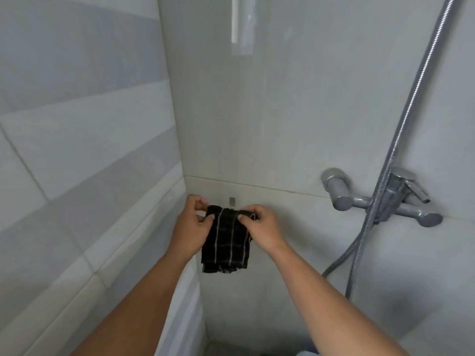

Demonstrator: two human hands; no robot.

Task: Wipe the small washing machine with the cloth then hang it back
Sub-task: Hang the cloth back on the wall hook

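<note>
Left hand (191, 222) and right hand (262, 224) pinched black checked cloth (226, 240) below small metal wall hook (232, 200) at 12 o'clock; missed hook risked drop.

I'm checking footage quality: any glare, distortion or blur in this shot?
Head view: a bright glare streak reflects on the back wall; wide-angle bending curves the shower hose; the cloth, left hand and right hand look sharp.

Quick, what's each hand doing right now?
Left hand: pinches the black checked cloth at its top left edge.
Right hand: pinches the cloth's top right edge.
</note>
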